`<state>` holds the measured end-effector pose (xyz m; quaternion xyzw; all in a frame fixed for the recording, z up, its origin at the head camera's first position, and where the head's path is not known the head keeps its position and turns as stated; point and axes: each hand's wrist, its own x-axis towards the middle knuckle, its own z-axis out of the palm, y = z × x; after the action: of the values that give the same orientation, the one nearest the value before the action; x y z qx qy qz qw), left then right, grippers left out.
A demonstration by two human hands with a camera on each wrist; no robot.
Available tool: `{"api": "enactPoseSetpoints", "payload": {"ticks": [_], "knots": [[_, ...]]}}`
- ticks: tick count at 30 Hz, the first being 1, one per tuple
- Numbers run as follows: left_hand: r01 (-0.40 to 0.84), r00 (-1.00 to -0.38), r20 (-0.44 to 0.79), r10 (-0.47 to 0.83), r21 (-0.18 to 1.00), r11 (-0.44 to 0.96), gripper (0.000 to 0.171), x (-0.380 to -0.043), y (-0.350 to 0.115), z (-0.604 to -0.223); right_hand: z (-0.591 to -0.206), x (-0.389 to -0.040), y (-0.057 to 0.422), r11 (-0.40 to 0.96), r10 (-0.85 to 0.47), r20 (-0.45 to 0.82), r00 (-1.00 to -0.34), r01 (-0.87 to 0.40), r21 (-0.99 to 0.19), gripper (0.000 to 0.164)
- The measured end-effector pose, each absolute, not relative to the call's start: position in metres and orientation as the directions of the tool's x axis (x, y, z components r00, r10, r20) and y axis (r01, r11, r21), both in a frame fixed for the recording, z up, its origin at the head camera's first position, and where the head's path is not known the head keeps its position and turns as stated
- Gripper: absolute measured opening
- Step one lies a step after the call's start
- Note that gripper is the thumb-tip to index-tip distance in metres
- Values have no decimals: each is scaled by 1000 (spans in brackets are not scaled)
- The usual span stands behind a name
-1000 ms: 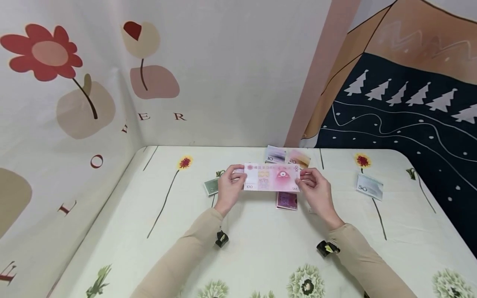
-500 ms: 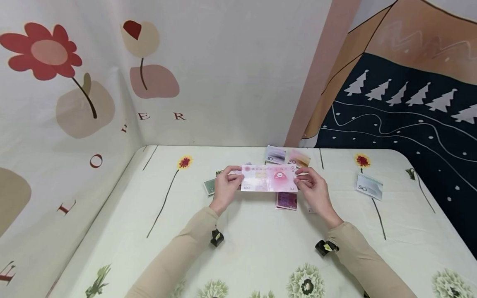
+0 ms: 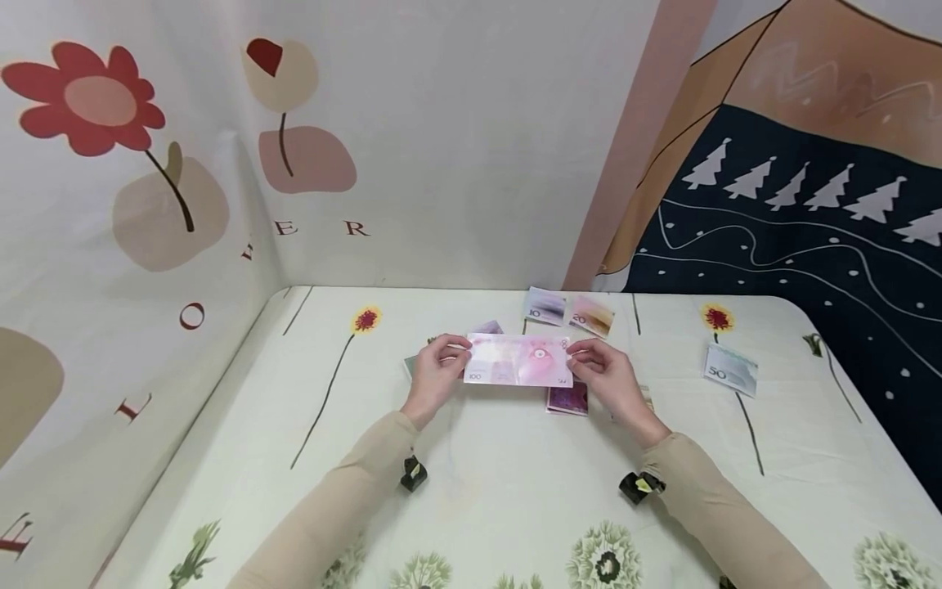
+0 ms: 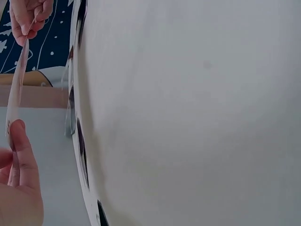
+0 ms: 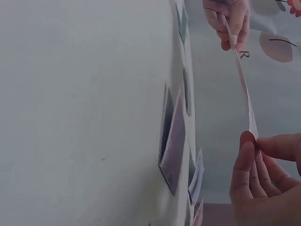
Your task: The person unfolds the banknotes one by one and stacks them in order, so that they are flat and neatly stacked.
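A pink 100 banknote (image 3: 518, 361) is stretched between both hands above the table, its printed face toward the head camera. My left hand (image 3: 437, 375) pinches the note's left end between thumb and fingers. At the other end, the right hand (image 3: 607, 378) pinches the note the same way. Seen from the left wrist, the banknote (image 4: 16, 84) is nearly edge-on, and the right wrist view shows the banknote (image 5: 243, 87) as a thin, slightly bowed strip. Just below it on the table lies a folded dark magenta note (image 3: 567, 399), partly covered by the held one.
At the back lie a 10 note (image 3: 545, 306) and a 20 note (image 3: 592, 316). A folded 50 note (image 3: 730, 370) lies to the right. Behind the held banknote, a purplish note (image 3: 487, 327) and a green note (image 3: 409, 367) are partly hidden. Patterned cloth covers the table (image 3: 500, 483).
Both hands have shifted left and slightly down with the pink banknote, keeping hold of its ends. More of the purplish note behind it now shows, while the green note is more covered.
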<state>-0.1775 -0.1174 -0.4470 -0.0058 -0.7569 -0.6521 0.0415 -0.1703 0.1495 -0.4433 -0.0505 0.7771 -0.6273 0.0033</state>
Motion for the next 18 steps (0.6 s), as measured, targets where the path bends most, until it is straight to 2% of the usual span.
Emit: {"api": "enactPoseSetpoints", "payload": {"ticks": [7, 18], "knots": [[-42, -999, -35, -36, 978, 204, 13, -172, -131, -451, -447, -173, 147, 175, -191, -83, -978, 50, -983, 26], [-87, -995, -95, 18, 959, 271, 20, -166, -151, -456, -449, -176, 139, 303, -287, -114, -951, 23, -953, 23]]}}
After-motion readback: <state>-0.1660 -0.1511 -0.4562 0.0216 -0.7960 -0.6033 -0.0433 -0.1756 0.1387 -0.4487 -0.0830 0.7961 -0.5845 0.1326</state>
